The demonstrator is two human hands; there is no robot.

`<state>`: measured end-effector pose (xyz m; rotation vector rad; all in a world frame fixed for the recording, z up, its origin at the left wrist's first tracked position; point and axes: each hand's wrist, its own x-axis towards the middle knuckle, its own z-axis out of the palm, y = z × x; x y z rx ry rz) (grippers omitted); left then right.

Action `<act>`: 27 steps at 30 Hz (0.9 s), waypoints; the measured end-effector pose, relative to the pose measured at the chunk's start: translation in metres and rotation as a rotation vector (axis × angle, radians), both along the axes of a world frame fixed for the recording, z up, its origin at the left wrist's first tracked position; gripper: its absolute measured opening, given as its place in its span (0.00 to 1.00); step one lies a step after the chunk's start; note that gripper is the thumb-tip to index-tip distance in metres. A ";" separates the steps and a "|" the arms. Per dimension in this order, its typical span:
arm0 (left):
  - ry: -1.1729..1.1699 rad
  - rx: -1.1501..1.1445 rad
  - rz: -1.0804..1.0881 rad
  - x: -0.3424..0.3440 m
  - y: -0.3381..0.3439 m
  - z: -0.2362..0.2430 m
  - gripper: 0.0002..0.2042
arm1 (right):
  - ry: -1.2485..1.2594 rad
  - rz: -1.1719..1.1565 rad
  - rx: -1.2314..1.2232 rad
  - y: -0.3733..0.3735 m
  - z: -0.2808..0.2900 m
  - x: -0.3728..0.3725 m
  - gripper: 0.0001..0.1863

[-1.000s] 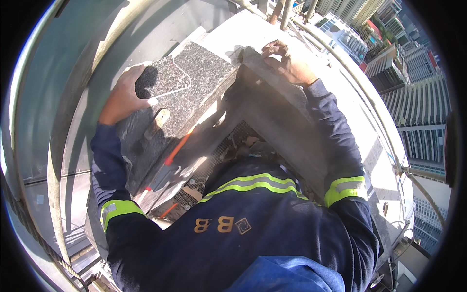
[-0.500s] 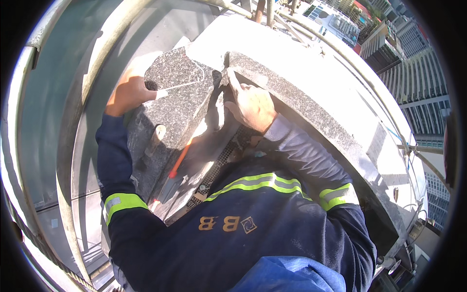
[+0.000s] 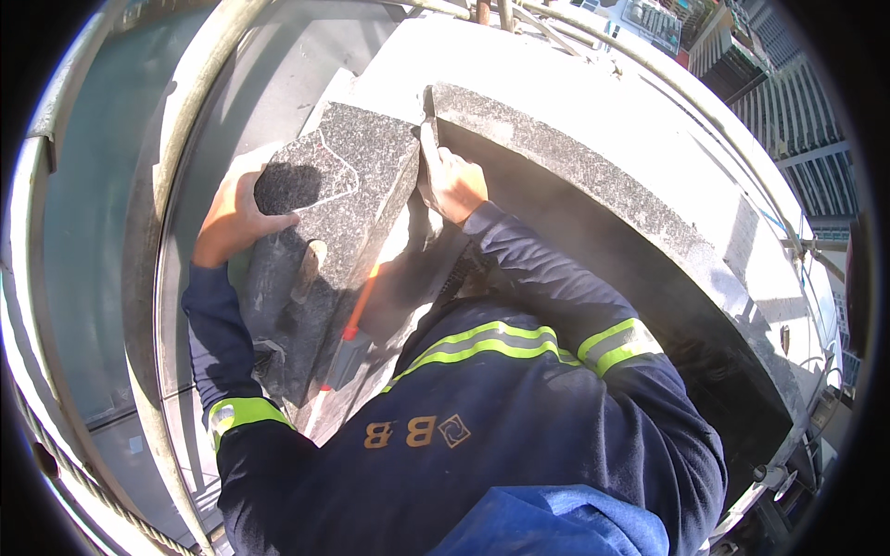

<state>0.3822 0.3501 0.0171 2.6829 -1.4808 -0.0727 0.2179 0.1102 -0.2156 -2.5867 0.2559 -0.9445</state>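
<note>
My left hand (image 3: 236, 208) grips the left edge of a speckled dark granite block (image 3: 362, 157), its thumb resting over the top. A pale line is drawn on that top face. Just right of the block, my right hand (image 3: 454, 181) is closed at the joint with a long curved granite-edged slab (image 3: 593, 171). A pale narrow shape runs up from my fingers; I cannot tell what it is. An orange-and-grey rod (image 3: 363, 301) lies below the block, beside a short light piece (image 3: 308, 273) under its front. Dusty haze blurs the dark space below the slab.
Scaffold tubes (image 3: 190, 102) curve along the left, before grey panels (image 3: 93, 232), and along the top and right. Tall buildings (image 3: 788, 120) show far below beyond the right edge. A wire rope (image 3: 83, 473) runs at the lower left. My jacket (image 3: 473, 398) fills the lower middle.
My right hand has moved left from the slab's outer side to the joint beside the block. My left hand stays on the block. The view has shifted, showing more of the curved slab.
</note>
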 end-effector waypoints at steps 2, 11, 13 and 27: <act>0.136 0.029 0.077 -0.018 -0.013 0.015 0.40 | 0.054 0.005 0.187 0.001 -0.011 0.000 0.44; 0.097 -0.055 -0.096 -0.036 -0.018 0.029 0.36 | 0.098 -0.026 0.288 -0.006 0.021 -0.036 0.39; 0.106 -0.065 -0.144 -0.034 -0.024 0.029 0.35 | -0.032 -0.024 0.165 -0.010 0.015 -0.021 0.38; 0.187 0.016 -0.167 0.003 -0.073 0.004 0.39 | 0.143 -0.042 0.380 -0.033 0.038 -0.110 0.11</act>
